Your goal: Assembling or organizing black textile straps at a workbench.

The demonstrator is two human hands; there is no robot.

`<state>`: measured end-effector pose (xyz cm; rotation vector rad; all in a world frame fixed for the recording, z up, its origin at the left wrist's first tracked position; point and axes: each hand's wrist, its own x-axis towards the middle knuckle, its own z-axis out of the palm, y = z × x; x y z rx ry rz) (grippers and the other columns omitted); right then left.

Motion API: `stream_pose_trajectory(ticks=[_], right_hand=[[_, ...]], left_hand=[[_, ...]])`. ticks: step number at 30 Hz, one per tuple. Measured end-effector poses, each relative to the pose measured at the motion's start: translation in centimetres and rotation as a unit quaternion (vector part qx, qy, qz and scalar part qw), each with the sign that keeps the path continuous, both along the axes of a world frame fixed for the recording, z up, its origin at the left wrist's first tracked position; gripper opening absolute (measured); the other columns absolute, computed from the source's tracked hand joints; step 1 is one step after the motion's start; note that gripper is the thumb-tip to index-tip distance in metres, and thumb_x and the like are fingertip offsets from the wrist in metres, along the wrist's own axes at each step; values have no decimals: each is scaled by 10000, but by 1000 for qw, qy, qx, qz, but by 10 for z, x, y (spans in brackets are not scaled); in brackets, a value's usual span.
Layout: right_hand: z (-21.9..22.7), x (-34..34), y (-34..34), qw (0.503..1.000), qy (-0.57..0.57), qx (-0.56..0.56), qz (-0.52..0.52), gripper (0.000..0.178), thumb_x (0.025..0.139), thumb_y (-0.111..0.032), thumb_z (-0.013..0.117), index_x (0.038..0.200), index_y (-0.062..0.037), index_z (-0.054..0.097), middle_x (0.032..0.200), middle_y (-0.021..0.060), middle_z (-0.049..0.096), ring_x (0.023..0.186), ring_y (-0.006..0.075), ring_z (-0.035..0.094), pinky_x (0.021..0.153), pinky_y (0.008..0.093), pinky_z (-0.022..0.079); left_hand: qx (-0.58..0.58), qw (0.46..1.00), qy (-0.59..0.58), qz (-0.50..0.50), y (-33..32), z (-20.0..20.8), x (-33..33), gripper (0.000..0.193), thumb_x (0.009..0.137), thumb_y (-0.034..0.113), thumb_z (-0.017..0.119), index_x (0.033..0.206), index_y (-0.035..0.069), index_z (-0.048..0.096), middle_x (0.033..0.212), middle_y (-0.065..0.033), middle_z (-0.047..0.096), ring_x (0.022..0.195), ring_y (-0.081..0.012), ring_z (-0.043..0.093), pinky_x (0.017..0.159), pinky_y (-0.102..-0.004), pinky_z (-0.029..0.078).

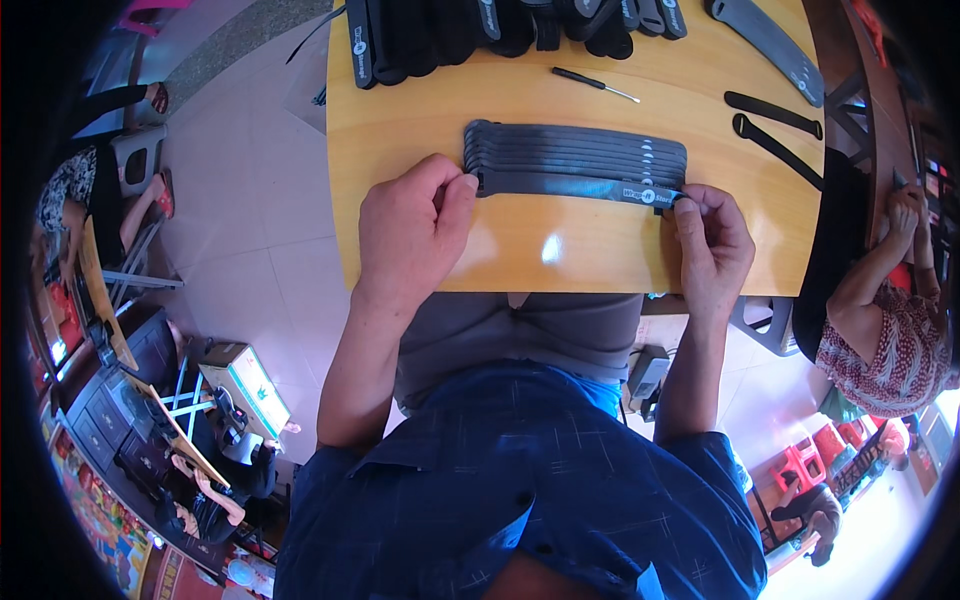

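Our dark-blue shirt with thin pale lines (pixel 520 450) lies nearest, below the glossy yellow wooden table (pixel 600 255). On it, our left hand (pixel 413 228) and right hand (pixel 712 240) pinch opposite ends of a long, flat, dark-grey strap (pixel 560 186) between thumb and forefinger, the remaining fingers curled. White lettering is printed near its right end. Just behind it we see a fanned row of matching grey straps (pixel 570 145), with pale marks repeated toward the right. Black strap bundles (pixel 405 45) at the far edge carry white print too, beyond a black-handled screwdriver (pixel 590 82).
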<state>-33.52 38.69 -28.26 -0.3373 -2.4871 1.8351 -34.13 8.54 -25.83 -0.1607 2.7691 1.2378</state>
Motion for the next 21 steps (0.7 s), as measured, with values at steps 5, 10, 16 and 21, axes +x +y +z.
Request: stream_pose_trajectory(ticks=[5,10,16,21], right_hand=[[-1,0,-2,1000,9,17,-2,136,993,-44,706,1112,21,710,886,2,712,792,41,623,732,193,497],[0,-1,0,1000,-4,26,-2,137,992,-46,707,1113,20,710,885,9,717,790,52,636,730,198,508],[-1,-2,-4,1000,16,19,-10,125,990,-41,708,1099,20,712,882,20,723,794,55,650,737,206,520],[-1,-3,-6,1000,8,20,-10,123,987,-36,707,1095,23,711,881,22,725,793,57,655,733,208,523]], left_hand=[[-8,1000,2,-1,1,-1,0,189,960,170,695,831,38,656,644,-124,654,568,-297,654,563,-367,496],[-19,1000,4,-1,3,0,0,193,958,170,698,823,44,644,647,-123,658,571,-299,658,558,-375,495],[-17,1000,5,8,4,-2,0,190,956,170,700,821,49,642,636,-113,649,554,-294,641,550,-372,485],[-11,1000,-6,11,2,-1,0,186,958,166,697,825,49,642,632,-114,638,550,-296,629,554,-372,482]])
